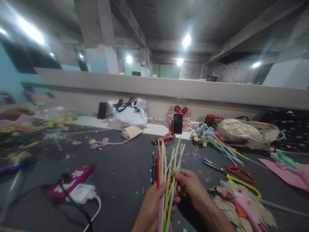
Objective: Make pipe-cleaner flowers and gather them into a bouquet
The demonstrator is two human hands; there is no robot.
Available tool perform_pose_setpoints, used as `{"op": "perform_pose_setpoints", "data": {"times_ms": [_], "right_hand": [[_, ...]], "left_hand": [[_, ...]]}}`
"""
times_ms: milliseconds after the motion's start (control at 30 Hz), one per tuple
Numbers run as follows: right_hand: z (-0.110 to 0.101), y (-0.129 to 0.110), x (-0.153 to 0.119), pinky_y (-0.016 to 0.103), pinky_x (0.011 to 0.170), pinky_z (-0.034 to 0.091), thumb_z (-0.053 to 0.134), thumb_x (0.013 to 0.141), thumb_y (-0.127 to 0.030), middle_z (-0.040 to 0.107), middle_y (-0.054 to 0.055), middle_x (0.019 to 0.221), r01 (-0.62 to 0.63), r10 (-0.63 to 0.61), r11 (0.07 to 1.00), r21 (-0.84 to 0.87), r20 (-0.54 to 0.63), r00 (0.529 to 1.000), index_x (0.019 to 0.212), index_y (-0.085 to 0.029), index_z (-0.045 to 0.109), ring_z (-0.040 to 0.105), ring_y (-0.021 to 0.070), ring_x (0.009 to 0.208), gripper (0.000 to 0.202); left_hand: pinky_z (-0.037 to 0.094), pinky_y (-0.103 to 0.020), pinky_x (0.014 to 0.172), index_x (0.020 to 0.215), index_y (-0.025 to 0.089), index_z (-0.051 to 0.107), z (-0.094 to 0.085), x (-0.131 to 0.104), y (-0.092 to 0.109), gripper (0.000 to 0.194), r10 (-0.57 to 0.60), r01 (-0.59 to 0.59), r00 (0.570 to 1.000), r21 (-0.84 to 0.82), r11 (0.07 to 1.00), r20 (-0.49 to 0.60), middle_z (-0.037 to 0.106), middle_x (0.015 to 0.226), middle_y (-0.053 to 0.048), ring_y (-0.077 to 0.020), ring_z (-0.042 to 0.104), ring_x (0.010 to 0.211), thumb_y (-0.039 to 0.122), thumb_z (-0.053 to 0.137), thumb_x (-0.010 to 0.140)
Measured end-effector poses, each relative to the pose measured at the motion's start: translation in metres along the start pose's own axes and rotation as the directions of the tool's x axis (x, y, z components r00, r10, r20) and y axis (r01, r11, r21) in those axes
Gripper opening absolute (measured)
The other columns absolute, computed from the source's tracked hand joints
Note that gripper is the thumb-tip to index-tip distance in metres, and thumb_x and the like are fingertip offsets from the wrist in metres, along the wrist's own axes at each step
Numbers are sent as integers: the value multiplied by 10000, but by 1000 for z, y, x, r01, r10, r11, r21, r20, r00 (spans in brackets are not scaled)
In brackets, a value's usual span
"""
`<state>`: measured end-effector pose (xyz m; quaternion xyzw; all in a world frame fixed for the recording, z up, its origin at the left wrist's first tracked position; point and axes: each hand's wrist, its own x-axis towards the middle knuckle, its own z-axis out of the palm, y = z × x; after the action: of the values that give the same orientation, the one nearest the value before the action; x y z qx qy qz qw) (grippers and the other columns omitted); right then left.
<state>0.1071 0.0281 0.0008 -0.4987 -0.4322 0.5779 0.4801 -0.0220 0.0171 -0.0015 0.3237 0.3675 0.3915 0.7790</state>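
Concrete-ceilinged room with lit lamps; a low partition [116, 84] stands behind a dark tabletop [116, 174]. At centre front, the left hand [150, 202] has its grip wrapped about a bundle of yellow and lilac strips [166, 170], thumb laid across them; the right hand [189, 182] pinches some of the same strips between thumb and fingers. The bundle rises above the tabletop, its upper ends fanned and uneven and its lower ends running out of frame. Progress, as judged: the strips are gathered, but no binding or ornament shows on them, so they appear to be at an early stage. By contrast, a bunch of coloured stems [218, 143] to the right already bears small, many-coloured heads.

Nearer the right hand lie a pink glue gun [245, 203], resting on a crumpled sheet [223, 209], and scissors [238, 174] with the blades parted. To the left is a magenta power strip [83, 174] with a white adapter plugged in.

Containers, along the rear: a printed white bag [131, 114] and a patterned pouch [187, 120] with red ribbon, contents hidden; a phone [178, 123] stands before the pouch. A beige bag [263, 137] holds pale, bunched cloth.
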Motion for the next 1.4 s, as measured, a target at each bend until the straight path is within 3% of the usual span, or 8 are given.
{"op": "perform_pose_setpoints", "data": {"times_ms": [333, 733, 867, 933, 1000, 1100, 1200, 1400], "right_hand": [[-2, 4, 1, 144, 322, 220, 574, 688, -390, 483, -44, 429, 28, -28, 1000, 2, 44, 999, 755, -104, 603, 393, 36, 343, 294], [4, 7, 3, 156, 333, 229, 599, 651, -346, 530, -23, 525, 84, -82, 994, -68, 34, 996, 813, -125, 594, 403, 42, 369, 274], [5, 7, 2, 166, 321, 209, 568, 670, -427, 480, -40, 477, 54, -57, 991, -121, -20, 998, 800, -129, 571, 372, 52, 356, 324], [4, 4, 0, 177, 340, 237, 541, 695, -446, 463, -49, 497, 127, -154, 979, -162, -166, 974, 818, -146, 563, 358, 58, 378, 324], [3, 0, -4, 198, 429, 327, 534, 717, -414, 513, -24, 588, 267, -341, 926, -267, -285, 896, 816, -170, 569, 431, 87, 479, 265], [6, -2, -8, 239, 598, 379, 514, 745, -348, 572, 14, 704, 383, -512, 794, -471, -181, 839, 773, -197, 602, 513, 150, 672, 177], [11, 0, -9, 251, 594, 371, 516, 736, -319, 573, 12, 685, 337, -480, 728, -597, -94, 872, 780, -204, 612, 523, 163, 658, 157], [17, -3, -10, 243, 541, 358, 536, 696, -291, 553, -7, 611, 196, -404, 716, -670, -168, 899, 756, -184, 585, 511, 145, 569, 132]], "left_hand": [[432, -174, 450, 864, 93, 591, -4, 0, -7, 246, 83, -84, 995, 14, 996, 51, 639, 724, -87, -115, 569, 550, 246, 613, 673], [427, -197, 420, 925, 110, 548, -8, 11, -17, 446, 98, -99, 994, -7, 995, -58, 615, 621, -52, -134, 567, 508, 337, 691, 569], [423, -201, 402, 823, 126, 550, -8, 11, -17, 376, 121, -122, 987, -4, 993, -106, 599, 582, -16, -108, 532, 436, 313, 705, 536], [420, -194, 399, 770, 136, 548, -7, 9, -15, 316, 127, -128, 983, 4, 992, -134, 602, 585, -12, -98, 525, 424, 312, 695, 553], [415, -187, 392, 745, 140, 546, -7, 8, -14, 295, 129, -129, 981, 12, 992, -147, 605, 583, -13, -94, 522, 421, 317, 693, 559], [419, -193, 394, 802, 140, 548, -7, 7, -15, 330, 133, -131, 980, 23, 991, -151, 585, 530, 1, -99, 513, 419, 315, 690, 561], [429, -206, 407, 892, 127, 545, -9, 9, -18, 409, 160, -155, 977, 46, 987, -139, 567, 495, 6, -99, 498, 410, 317, 690, 560], [431, -213, 405, 919, 117, 555, -12, 12, -19, 466, 198, -182, 966, 107, 978, -166, 574, 528, -9, -104, 494, 425, 351, 700, 543]]}}
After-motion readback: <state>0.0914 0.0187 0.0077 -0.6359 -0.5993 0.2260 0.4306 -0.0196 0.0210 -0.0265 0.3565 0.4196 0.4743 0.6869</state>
